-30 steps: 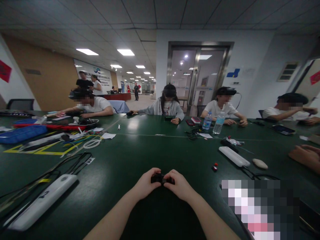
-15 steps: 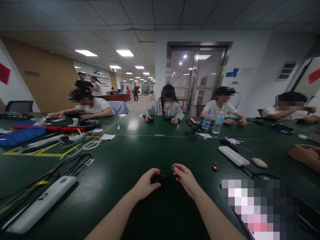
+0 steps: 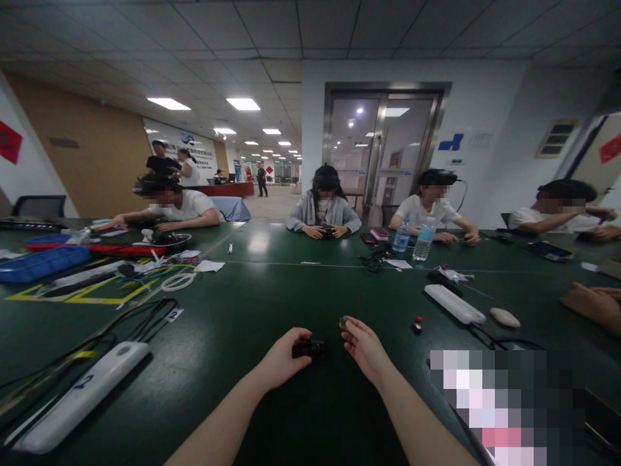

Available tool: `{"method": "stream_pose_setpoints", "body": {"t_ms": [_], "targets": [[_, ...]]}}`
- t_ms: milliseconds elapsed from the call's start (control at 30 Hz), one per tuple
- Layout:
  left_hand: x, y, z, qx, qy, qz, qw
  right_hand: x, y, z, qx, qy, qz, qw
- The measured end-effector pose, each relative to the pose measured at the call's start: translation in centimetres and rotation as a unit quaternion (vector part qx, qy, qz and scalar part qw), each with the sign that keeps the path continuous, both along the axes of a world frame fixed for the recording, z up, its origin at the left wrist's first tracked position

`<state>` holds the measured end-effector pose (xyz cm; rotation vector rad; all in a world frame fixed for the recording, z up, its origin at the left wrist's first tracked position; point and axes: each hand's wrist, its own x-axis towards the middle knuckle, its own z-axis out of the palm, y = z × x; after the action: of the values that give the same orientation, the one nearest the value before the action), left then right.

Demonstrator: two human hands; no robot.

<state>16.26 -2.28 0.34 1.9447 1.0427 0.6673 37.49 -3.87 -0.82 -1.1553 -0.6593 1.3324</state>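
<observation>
My left hand (image 3: pixel 286 356) is closed around one end of a small black object (image 3: pixel 315 349), which looks cylindrical and lies sideways just above or on the green table (image 3: pixel 233 382); I cannot tell which. Its free end points right. To the right of it, my right hand (image 3: pixel 363 346) pinches a small greyish piece (image 3: pixel 343 320) between thumb and fingertips, too small to name. A gap separates this piece from the black object.
A white power strip (image 3: pixel 87 395) with cables lies left, another power strip (image 3: pixel 455 304) right. Near it are a small red-and-black item (image 3: pixel 417 324) and a pale oval object (image 3: pixel 504 317). Water bottles (image 3: pixel 424 239) stand farther back. Several people sit around; a co-worker's hands (image 3: pixel 592 305) rest at right.
My right hand has shifted slightly right, away from the black object, still pinching the small piece. My left hand stays put. The person opposite has brought both hands together.
</observation>
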Motion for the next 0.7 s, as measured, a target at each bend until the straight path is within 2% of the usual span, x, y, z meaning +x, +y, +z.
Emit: {"method": "stream_pose_setpoints", "body": {"t_ms": [233,467,700], "targets": [[-0.12,0.02,-0.13,0.011,0.000,-0.013,1.000,0.07,0.05,0.10,-0.001,-0.003,0.002,1.000],[-0.03,-0.24,0.36,0.024,0.017,-0.003,1.000,-0.08,-0.44,0.76,0.001,-0.010,0.011,1.000],[-0.19,-0.19,0.17,0.006,0.008,-0.006,1.000,-0.45,-0.57,0.97,0.014,-0.044,0.019,0.999]]}}
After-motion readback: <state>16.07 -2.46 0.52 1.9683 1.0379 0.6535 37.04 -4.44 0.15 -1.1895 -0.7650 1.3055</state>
